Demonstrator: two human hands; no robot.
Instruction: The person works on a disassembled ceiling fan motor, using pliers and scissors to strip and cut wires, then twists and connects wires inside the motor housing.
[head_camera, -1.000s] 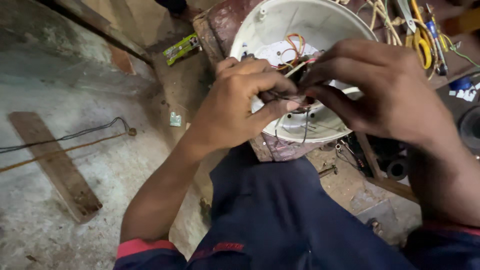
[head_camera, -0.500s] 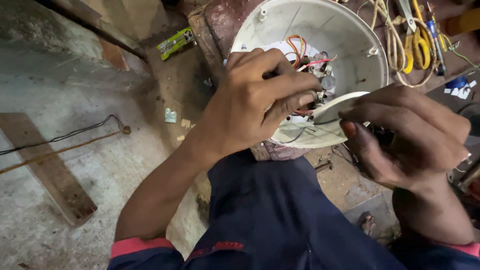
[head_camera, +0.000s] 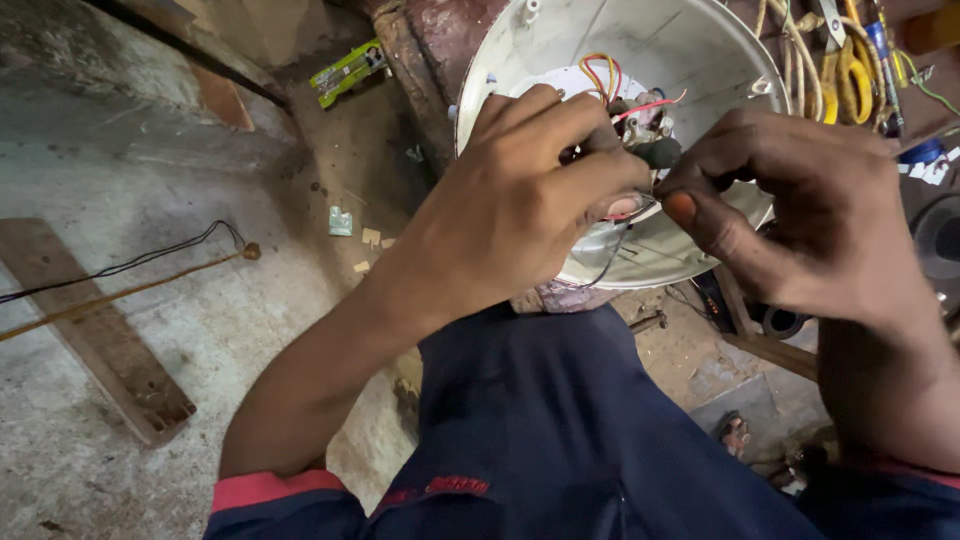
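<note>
Pinching thin coloured wires inside a round white plastic housing, left hand and right hand have fingers closed, yellow-handled tools lying beyond.

1. A round white plastic housing, shaped like a shallow bowl, lies tilted with its open inside facing up, resting across the person's lap.
2. Inside it, a bunch of thin wires, orange, yellow and red, loops up from a small cluster of dark parts near the centre.
3. A thin black wire hangs over the housing's near rim.
</note>
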